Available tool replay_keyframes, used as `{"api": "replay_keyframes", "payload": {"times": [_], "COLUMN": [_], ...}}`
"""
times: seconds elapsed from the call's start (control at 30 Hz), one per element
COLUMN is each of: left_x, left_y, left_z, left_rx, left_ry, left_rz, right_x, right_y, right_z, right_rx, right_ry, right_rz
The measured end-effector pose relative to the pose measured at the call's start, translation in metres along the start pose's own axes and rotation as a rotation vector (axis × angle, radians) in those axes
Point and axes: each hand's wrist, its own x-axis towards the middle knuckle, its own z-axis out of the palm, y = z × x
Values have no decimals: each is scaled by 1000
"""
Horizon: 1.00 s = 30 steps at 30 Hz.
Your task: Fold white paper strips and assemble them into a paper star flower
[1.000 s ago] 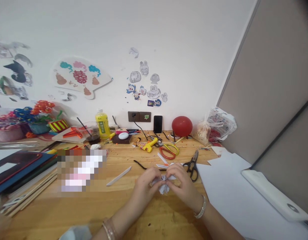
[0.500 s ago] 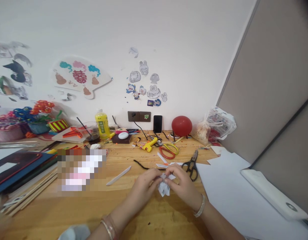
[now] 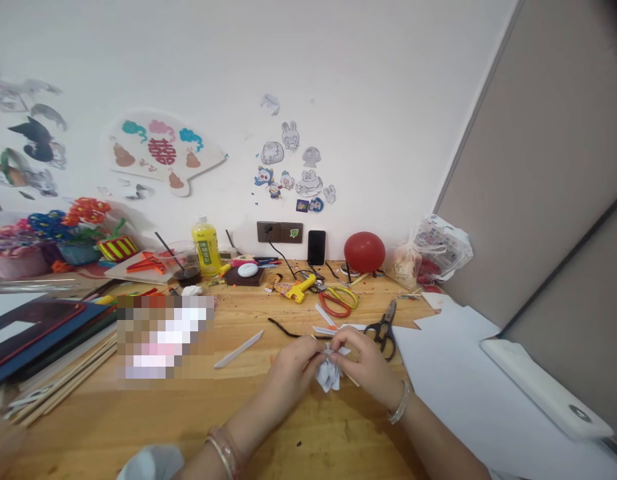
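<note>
A small piece of folded white paper, with petal-like points, is pinched between both hands above the wooden table. My left hand grips its left side between thumb and fingers. On the other side, my right hand pinches the paper near its top. Black-handled scissors lie just beyond my right hand. White paper strips and a black cord rest behind the fingers. Another paper strip lies off to the left.
Toward the wall are a yellow glue gun, red-and-yellow scissors, a red balloon, a phone and a yellow drink bottle. White paper sheets cover the right side. Wooden sticks lie at left.
Both hands stay on the paper with small finger movements, and the paper has turned slightly. At the lower left edge, a blurred shape shows more than before. The view has shifted a little.
</note>
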Motion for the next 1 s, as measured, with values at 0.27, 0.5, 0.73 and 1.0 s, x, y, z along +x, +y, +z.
{"api": "replay_keyframes", "payload": {"times": [0.27, 0.5, 0.73, 1.0], "left_x": [7, 15, 15, 18], "left_y": [-4, -7, -2, -1], "left_z": [4, 5, -2, -8], "left_rx": [-99, -118, -4, 59], "left_ry": [34, -17, -65, -138], "left_rz": [-135, -152, -51, 119], "right_x": [1, 4, 5, 7], "right_y": [5, 5, 4, 4], "right_z": [0, -6, -5, -12], "right_rx": [-88, -135, -198, -247], "right_ry": [16, -39, -52, -125], "right_rz": [-62, -55, -144, -196]}}
